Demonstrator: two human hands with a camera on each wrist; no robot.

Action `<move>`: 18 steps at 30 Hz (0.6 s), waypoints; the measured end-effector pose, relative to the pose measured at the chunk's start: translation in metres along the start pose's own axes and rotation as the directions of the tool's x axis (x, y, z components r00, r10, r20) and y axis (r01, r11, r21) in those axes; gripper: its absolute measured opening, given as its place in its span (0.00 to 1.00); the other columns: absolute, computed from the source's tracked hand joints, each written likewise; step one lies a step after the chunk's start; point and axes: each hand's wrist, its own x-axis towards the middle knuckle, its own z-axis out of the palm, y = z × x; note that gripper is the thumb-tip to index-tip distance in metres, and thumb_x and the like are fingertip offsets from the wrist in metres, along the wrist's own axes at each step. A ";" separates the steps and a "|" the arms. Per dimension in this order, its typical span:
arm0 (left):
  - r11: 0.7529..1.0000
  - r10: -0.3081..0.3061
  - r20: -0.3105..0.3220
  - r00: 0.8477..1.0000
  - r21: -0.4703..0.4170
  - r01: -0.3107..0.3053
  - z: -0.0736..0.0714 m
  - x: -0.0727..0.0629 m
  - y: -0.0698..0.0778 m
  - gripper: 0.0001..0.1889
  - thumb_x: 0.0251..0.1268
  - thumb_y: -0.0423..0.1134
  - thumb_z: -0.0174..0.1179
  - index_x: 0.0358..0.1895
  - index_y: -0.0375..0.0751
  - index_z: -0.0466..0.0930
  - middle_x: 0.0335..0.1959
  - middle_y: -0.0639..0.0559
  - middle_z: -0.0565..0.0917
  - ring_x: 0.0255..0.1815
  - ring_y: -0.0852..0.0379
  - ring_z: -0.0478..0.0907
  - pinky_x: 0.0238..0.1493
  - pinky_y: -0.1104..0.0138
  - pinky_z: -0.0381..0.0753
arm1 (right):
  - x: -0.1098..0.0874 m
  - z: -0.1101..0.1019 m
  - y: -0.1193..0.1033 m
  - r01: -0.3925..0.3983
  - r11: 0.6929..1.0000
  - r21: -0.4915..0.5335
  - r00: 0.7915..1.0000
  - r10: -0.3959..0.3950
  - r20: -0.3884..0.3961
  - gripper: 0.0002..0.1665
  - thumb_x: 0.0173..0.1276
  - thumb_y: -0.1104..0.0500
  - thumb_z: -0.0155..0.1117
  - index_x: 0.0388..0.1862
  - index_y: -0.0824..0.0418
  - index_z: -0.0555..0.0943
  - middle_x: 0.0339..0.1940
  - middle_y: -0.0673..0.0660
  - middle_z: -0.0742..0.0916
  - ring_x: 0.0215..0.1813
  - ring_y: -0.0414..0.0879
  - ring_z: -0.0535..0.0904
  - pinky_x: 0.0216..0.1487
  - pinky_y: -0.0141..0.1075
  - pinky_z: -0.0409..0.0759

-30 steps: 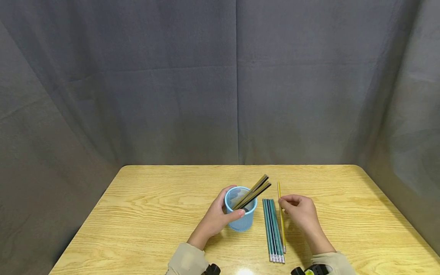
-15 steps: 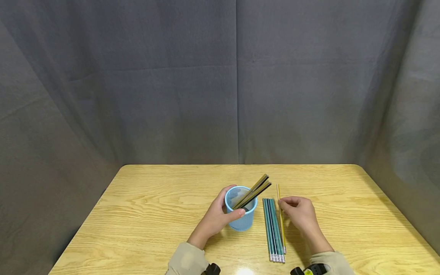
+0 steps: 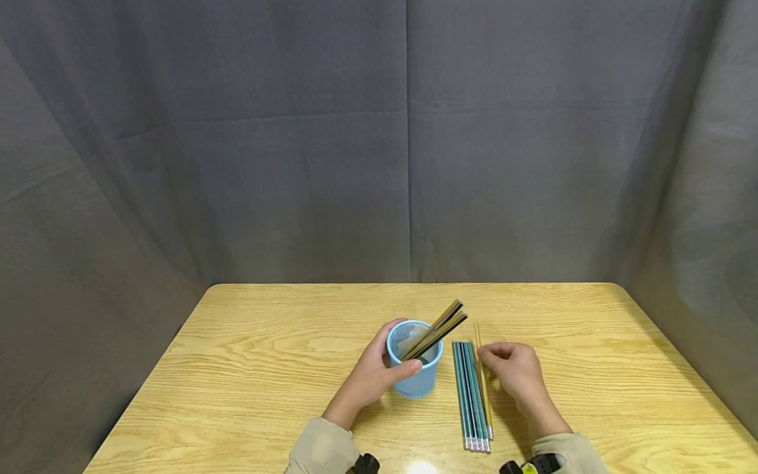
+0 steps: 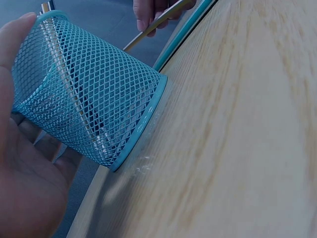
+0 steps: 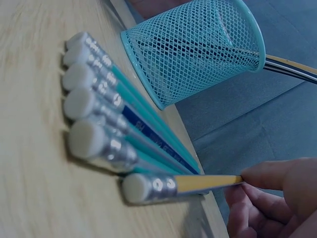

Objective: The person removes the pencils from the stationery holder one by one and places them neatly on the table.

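My left hand (image 3: 379, 370) grips a light-blue mesh pencil cup (image 3: 416, 380) standing on the table, thumb on the near side of its rim. Inside, several yellow-and-black striped pencils (image 3: 444, 327) lean to the right. To the cup's right, several green pencils (image 3: 468, 395) lie side by side in a row, white eraser ends (image 5: 81, 101) toward me. My right hand (image 3: 516, 372) pinches a yellow pencil (image 3: 484, 388) between thumb and fingers, partway along its length. In the right wrist view its eraser end (image 5: 138, 188) sits low by the table, right beside the nearest green pencil.
The wooden table (image 3: 266, 362) has rounded far corners. Grey curtains (image 3: 320, 164) hang behind it and on both sides. A dark strap device (image 3: 541, 464) is worn on the right wrist, and beige sleeves (image 3: 326, 447) cover the forearms.
My right hand has shifted slightly left and toward me with the yellow pencil, bringing it closer to the green row. The left hand and cup have stayed in place.
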 end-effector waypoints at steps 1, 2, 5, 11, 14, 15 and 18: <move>1.000 0.000 -0.001 1.000 0.001 0.000 0.000 0.000 0.000 0.37 0.63 0.46 0.68 0.73 0.59 0.60 0.65 0.47 0.73 0.64 0.53 0.70 0.64 0.50 0.67 | 0.000 0.000 0.001 -0.004 1.000 -0.001 1.000 0.004 0.005 0.12 0.67 0.61 0.66 0.42 0.71 0.86 0.32 0.55 0.86 0.33 0.44 0.78 0.32 0.33 0.77; 1.000 0.000 -0.001 1.000 0.004 0.000 0.000 0.000 0.000 0.37 0.63 0.47 0.68 0.73 0.59 0.60 0.64 0.47 0.73 0.64 0.53 0.70 0.65 0.50 0.67 | 0.000 0.000 0.001 -0.008 1.000 -0.001 1.000 0.008 0.009 0.13 0.67 0.61 0.66 0.42 0.71 0.86 0.32 0.55 0.86 0.32 0.44 0.78 0.31 0.33 0.77; 1.000 -0.003 -0.004 1.000 0.008 0.003 0.000 0.000 0.001 0.37 0.62 0.47 0.68 0.73 0.60 0.60 0.64 0.47 0.73 0.64 0.52 0.70 0.65 0.50 0.67 | 0.001 0.001 0.003 -0.018 1.000 -0.011 1.000 0.019 0.013 0.12 0.68 0.61 0.66 0.42 0.71 0.86 0.31 0.55 0.86 0.31 0.45 0.78 0.28 0.33 0.76; 1.000 -0.007 -0.006 1.000 0.001 0.007 0.000 0.000 0.001 0.37 0.62 0.47 0.68 0.73 0.59 0.60 0.64 0.47 0.73 0.64 0.52 0.70 0.65 0.50 0.66 | 0.002 0.002 0.005 -0.017 1.000 -0.025 1.000 0.018 0.009 0.11 0.67 0.61 0.66 0.40 0.70 0.87 0.30 0.54 0.85 0.30 0.46 0.77 0.25 0.33 0.75; 1.000 -0.011 -0.005 1.000 0.001 0.011 0.000 0.000 0.001 0.37 0.62 0.46 0.68 0.73 0.59 0.60 0.64 0.47 0.73 0.64 0.53 0.70 0.65 0.50 0.66 | 0.002 0.003 0.006 -0.018 0.999 -0.039 1.000 0.019 0.009 0.11 0.67 0.61 0.66 0.40 0.70 0.87 0.30 0.55 0.86 0.29 0.46 0.77 0.26 0.34 0.74; 1.000 -0.011 -0.005 1.000 0.002 0.011 0.000 -0.001 0.001 0.37 0.62 0.46 0.69 0.73 0.60 0.60 0.64 0.47 0.73 0.64 0.53 0.70 0.65 0.50 0.66 | 0.002 0.003 0.006 -0.020 0.999 -0.046 1.000 0.020 0.009 0.11 0.67 0.61 0.67 0.39 0.70 0.87 0.30 0.55 0.86 0.29 0.46 0.77 0.27 0.34 0.74; 1.000 -0.011 -0.004 1.000 0.006 0.011 0.000 -0.001 0.001 0.37 0.62 0.46 0.69 0.73 0.60 0.60 0.64 0.48 0.73 0.64 0.53 0.70 0.65 0.50 0.66 | 0.002 0.003 0.007 -0.023 0.998 -0.065 1.000 0.024 0.010 0.11 0.67 0.60 0.67 0.38 0.69 0.87 0.30 0.54 0.86 0.29 0.46 0.77 0.28 0.35 0.74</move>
